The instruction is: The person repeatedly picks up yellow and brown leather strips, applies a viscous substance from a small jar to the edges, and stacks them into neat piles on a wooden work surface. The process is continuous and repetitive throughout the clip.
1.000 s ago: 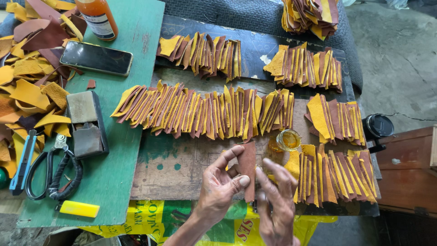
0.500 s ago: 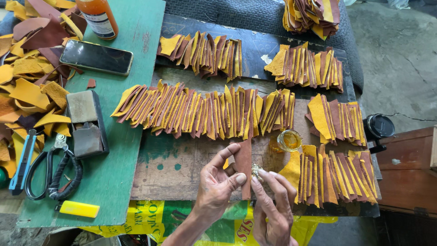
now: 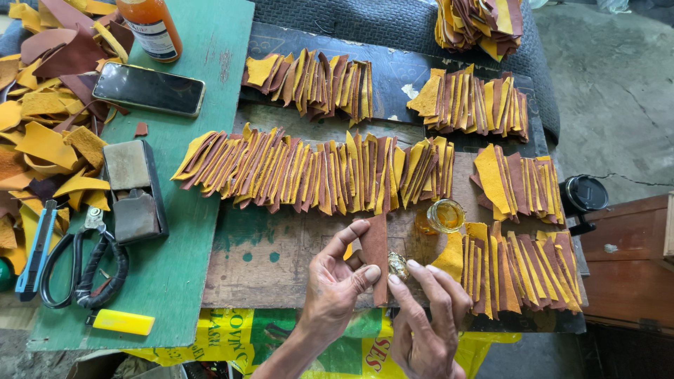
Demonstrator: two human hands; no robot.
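My left hand [image 3: 335, 286] pinches a narrow brown leather strip [image 3: 375, 249] upright between thumb and fingers, above the worn wooden board [image 3: 274, 263]. My right hand [image 3: 428, 316] holds a small glue-soaked dauber [image 3: 398, 265] against the strip's right edge. A little open jar of amber glue [image 3: 445, 215] stands just right of the strip. Rows of overlapping yellow and brown leather pieces [image 3: 316, 172] lie fanned across the board, with another fanned batch [image 3: 523, 270] right beside my right hand.
A green cutting mat [image 3: 175, 231] on the left carries a phone [image 3: 148, 88], a sharpening block [image 3: 135, 189], scissors [image 3: 84, 270], a blue utility knife [image 3: 35, 249], a yellow lighter [image 3: 123, 322] and an orange bottle [image 3: 149, 27]. Leather scraps [image 3: 42, 119] pile at far left. A black lid [image 3: 584, 195] rests at right.
My right hand has risen toward the strip, bringing the dauber against its edge. The left hand has lifted and tilted the strip a little more upright.
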